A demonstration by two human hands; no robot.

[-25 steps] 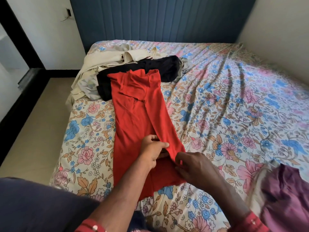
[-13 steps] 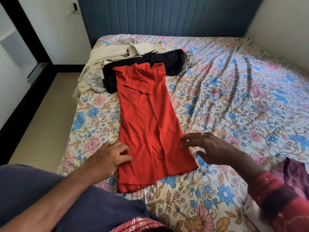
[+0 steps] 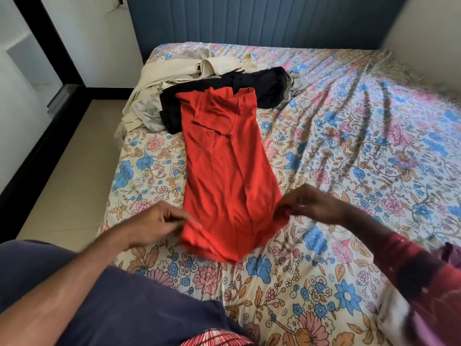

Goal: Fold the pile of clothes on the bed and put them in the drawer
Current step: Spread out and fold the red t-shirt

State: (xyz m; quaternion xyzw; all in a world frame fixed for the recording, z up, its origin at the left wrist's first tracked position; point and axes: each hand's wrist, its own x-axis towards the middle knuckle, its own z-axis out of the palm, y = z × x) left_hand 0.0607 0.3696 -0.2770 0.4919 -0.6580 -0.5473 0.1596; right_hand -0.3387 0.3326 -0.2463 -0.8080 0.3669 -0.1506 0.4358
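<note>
A red shirt [image 3: 224, 171] lies lengthwise on the flowered bedsheet [image 3: 349, 158], its sides folded in to a narrow strip. My left hand [image 3: 159, 221] pinches the shirt's bottom left corner. My right hand [image 3: 311, 203] pinches the bottom right corner. Both corners are lifted slightly off the sheet. Beyond the shirt's collar end lies a pile of clothes: a black garment [image 3: 259, 88] and cream garments [image 3: 179, 73].
A purple and red bundle of cloth [image 3: 429, 283] lies at the right near edge of the bed. The beige floor [image 3: 67, 176] runs along the bed's left side. A blue padded headboard [image 3: 249, 21] stands at the far end.
Both hands went from the shirt's middle out to its sides, then closed on the two bottom corners. The hem is now bunched and raised.
</note>
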